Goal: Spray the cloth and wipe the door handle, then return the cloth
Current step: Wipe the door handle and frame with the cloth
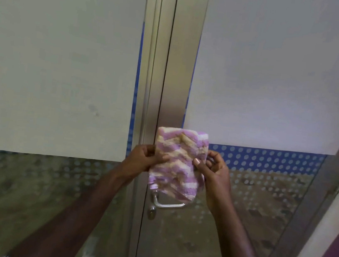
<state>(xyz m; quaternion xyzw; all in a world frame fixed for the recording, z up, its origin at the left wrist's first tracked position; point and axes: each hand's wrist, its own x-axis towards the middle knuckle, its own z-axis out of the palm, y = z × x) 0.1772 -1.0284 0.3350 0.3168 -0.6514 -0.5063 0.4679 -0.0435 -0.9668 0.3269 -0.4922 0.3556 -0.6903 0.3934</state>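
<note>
Right now my left hand [141, 157] and right hand [212, 171] pinch the folded cloth [177, 164] closed-fingered, door handle [167, 204] at six o'clock below; loose pinching could unfold or drop it.

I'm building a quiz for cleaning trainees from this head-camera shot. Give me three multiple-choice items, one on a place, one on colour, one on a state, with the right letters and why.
1. Where is the door handle relative to the cloth?
A. just below it
B. far to its left
C. above it

2. Which colours does the cloth show?
A. black and red
B. purple, white and tan
C. plain green

3. How is the cloth held?
A. by one hand only
B. lying on the floor
C. by both hands, one at each side

Answers:
1 A, the metal lever shows under the cloth's lower edge.
2 B, zigzag bands in those colours.
3 C, the left hand and the right hand pinch opposite edges.
</note>
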